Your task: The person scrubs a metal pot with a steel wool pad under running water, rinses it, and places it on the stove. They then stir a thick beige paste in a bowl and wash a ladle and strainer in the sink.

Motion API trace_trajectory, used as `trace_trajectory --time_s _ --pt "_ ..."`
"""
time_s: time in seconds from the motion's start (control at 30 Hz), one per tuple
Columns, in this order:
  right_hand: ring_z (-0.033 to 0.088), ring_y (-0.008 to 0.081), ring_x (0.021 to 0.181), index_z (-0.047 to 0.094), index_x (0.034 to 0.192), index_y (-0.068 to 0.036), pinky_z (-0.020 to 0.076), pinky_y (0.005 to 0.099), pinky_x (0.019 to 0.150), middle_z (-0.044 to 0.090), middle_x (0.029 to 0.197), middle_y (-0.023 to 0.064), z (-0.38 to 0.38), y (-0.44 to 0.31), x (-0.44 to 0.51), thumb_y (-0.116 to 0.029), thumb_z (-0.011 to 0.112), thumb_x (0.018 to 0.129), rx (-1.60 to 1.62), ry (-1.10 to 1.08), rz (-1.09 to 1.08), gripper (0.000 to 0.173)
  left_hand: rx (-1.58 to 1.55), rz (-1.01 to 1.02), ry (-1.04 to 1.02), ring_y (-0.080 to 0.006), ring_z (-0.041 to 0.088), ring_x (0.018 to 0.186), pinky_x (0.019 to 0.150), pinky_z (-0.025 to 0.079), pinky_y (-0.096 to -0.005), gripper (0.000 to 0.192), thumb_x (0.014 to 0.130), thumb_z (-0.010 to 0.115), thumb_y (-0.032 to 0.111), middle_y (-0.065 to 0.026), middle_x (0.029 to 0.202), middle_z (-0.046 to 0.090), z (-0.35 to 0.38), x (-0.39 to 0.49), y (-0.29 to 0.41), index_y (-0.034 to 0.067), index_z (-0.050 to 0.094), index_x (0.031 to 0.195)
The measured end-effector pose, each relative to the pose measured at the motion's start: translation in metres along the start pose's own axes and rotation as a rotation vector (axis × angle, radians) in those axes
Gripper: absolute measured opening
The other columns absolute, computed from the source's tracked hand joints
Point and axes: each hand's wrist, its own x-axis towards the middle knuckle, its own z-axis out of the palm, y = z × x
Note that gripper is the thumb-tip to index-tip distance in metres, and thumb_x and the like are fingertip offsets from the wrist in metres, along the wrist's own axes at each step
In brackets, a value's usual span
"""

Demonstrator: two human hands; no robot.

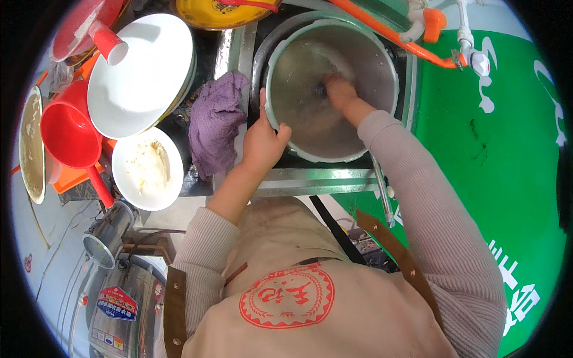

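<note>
A large metal pot (378, 67) stands in the sink (313, 181) before me, with cloudy water (304, 116) in it. My left hand (264, 141) holds the pot's left rim, the thumb on the near side and a finger stretched along the outer wall. Reaching down into the pot is my right hand (342, 95), near its middle. Its fingers are blurred at a small dark patch, and whether they grip anything is unclear. A crumpled purple cloth (217, 125) lies on the counter just left of my left hand.
Left are stacked white bowls (143, 76), a bowl (150, 172) with pale food, and a red dipper (74, 134). A yellow plate (210, 15) is at the top. An orange hose (380, 27) crosses behind the pot. A metal rod (382, 192) sticks out over the front edge.
</note>
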Motion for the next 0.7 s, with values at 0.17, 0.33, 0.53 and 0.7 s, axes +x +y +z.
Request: trace_trajectory --time_s 0.17,0.33,0.53,0.7 --pt "0.066 0.0369 0.102 0.065 0.106 -0.001 0.0532 0.0457 0.088 0.067 0.112 0.0223 0.012 -0.05 -0.009 -0.006 0.062 0.082 -0.189 -0.354 -0.026 0.025 0.0 0.024 0.022 -0.0427 0.068 0.081 0.074 0.054 -0.0473 0.092 0.082 0.056 0.025 -0.0264 0.09 0.068 0.0 0.002 0.002 0.005 0.007 0.157" --pt "0.066 0.0376 0.104 0.064 0.109 0.0 0.0525 0.0466 0.089 0.066 0.112 0.0236 0.009 -0.042 0.002 -0.005 0.061 0.081 0.112 -0.15 0.009 0.029 0.026 0.004 -0.007 -0.0437 0.067 0.081 0.075 0.054 -0.0474 0.093 0.081 0.056 0.025 -0.0266 0.09 0.068 -0.001 0.003 0.003 0.006 0.005 0.157" --pt "0.066 0.0388 0.1 0.059 0.115 0.001 0.0528 0.0472 0.088 0.065 0.113 0.0242 0.006 -0.021 -0.001 -0.007 0.057 0.084 0.024 -0.097 0.105 0.032 -0.007 0.055 0.026 -0.0448 0.067 0.084 0.075 0.053 -0.0478 0.093 0.081 0.056 0.025 -0.0276 0.095 0.068 -0.001 0.002 0.003 0.007 0.006 0.157" --pt "0.066 0.0381 0.102 0.062 0.112 0.0 0.0532 0.047 0.088 0.066 0.113 0.0233 0.017 -0.047 0.033 -0.008 0.056 0.087 0.136 -0.005 0.098 0.027 -0.009 -0.003 -0.019 -0.0447 0.067 0.086 0.078 0.053 -0.0481 0.091 0.081 0.056 0.025 -0.0273 0.098 0.068 -0.001 0.004 0.001 0.007 0.008 0.157"
